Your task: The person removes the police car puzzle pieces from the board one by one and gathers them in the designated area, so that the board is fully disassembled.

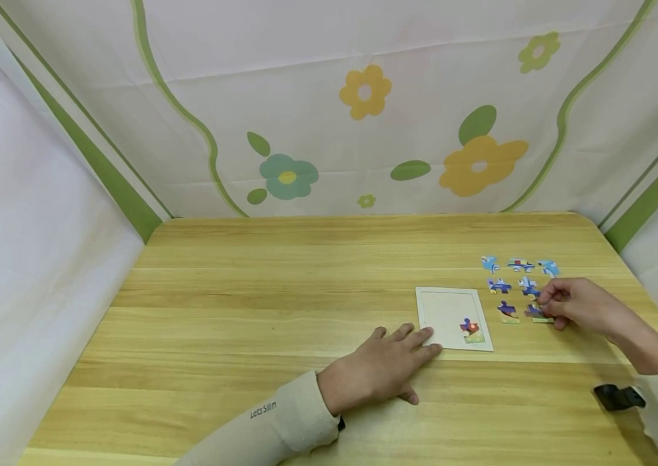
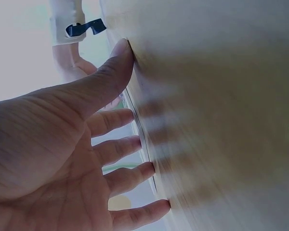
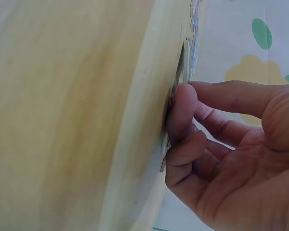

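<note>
My right hand (image 1: 587, 307) pinches a jigsaw piece (image 1: 537, 313) between thumb and fingertips at the right of the table. In the right wrist view that piece (image 3: 185, 60) stands tilted, one edge up off the wood. My left hand (image 1: 383, 362) lies with spread fingers at the lower left of a white puzzle tray (image 1: 442, 307), fingertips on its edge. The left wrist view shows the left hand (image 2: 62, 149) with its fingers nearly straight against the tray's edge and table. One red and purple piece (image 1: 470, 329) sits in the tray's lower right corner.
Several loose jigsaw pieces lie in rows right of the tray, among them a blue one (image 1: 489, 263) at the back and a purple one (image 1: 506, 312) nearer. The wooden table (image 1: 247, 291) meets a flower-printed cloth (image 1: 329, 129) at its far edge.
</note>
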